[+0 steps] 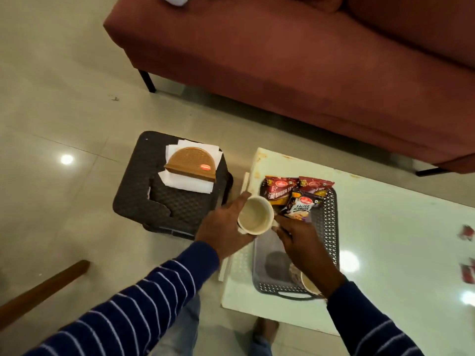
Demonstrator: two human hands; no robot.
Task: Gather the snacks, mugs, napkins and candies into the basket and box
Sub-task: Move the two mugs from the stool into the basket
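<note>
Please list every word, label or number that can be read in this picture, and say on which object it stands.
"SALTED PEANUTS": on the dark snack packet in the grey basket.
"BHUJIA": on the red snack packet behind it; other letters are cut off.
Round red sticker on the brown napkin holder: too blurred.
Red candies on the table: too blurred.

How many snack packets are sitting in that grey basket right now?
3 that I can see: two red packets side by side at the far end of the basket, and a salted peanuts packet lying over them. Others may be hidden underneath.
</note>
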